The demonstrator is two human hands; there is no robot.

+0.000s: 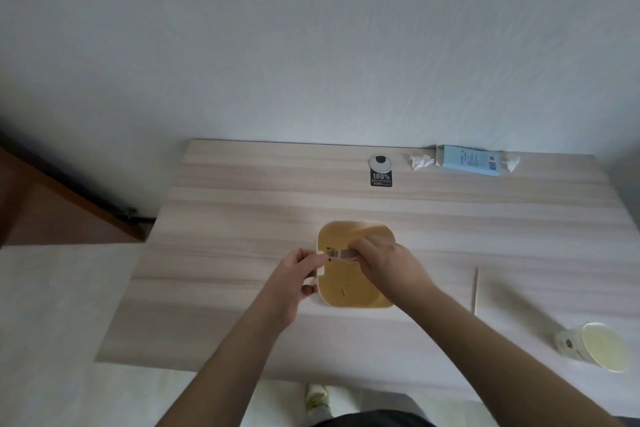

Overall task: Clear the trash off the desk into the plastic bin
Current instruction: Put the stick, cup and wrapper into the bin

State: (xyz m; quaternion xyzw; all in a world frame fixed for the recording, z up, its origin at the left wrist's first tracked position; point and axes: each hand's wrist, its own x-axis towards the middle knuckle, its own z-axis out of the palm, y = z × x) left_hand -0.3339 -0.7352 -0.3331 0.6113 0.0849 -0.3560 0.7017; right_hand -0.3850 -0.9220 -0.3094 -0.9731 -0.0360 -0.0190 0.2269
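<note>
A yellow plastic bin (349, 291) with a white rim stands in the middle of the wooden desk (242, 204). Over its left rim, my left hand (294, 277) and my right hand (388, 263) each pinch one end of a small pale scrap with dark marks (337, 255). The scrap is blurred and I cannot tell what it is. A light blue carton (467, 160) lies at the back right between two crumpled white tissues (420, 161) (512, 161). A thin wooden stick (475, 291) lies right of the bin. A paper cup (592, 347) lies on its side at the front right.
A round silver cable grommet (380, 161) and a black "100%" sticker (381, 179) sit at the back of the desk, which stands against a white wall. Pale floor and a shoe (317, 399) show below the desk's front edge.
</note>
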